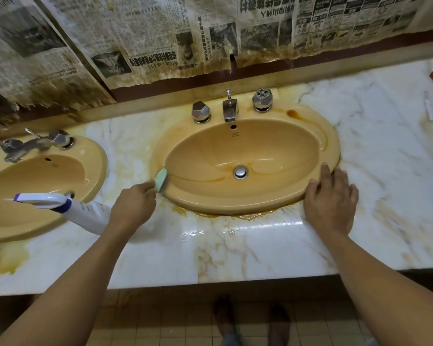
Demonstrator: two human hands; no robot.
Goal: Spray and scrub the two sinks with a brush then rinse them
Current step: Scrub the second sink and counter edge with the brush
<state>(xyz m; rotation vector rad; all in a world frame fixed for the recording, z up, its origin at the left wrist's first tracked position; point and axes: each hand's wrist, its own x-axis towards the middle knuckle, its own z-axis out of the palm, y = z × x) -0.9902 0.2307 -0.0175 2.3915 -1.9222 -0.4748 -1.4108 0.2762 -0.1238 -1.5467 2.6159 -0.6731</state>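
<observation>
Clearly the scrubbing step is in hand. The pale green brush sits bristles-down on the rim of the right sink, just beyond the left hand, whose fingers are curled round its handle. Across the bowl, the right hand lies flat with its fingers spread, pressing on the opposite rim and the counter as a brace. Between the two hands, brownish water films the basin around the drain and has pooled on the marble along the sink's near edge.

Just outside the left wrist a spray bottle lies on its side, its nozzle reaching over the rim of the left sink. That bowl also looks wet, though I cannot tell whether it has been scrubbed.

The next move probably calls for working the bristles round the rim and down the bowl wall with firm pressure. Rinsing would then need a hand freed for the taps beyond the bowl, either side of the faucet.
</observation>
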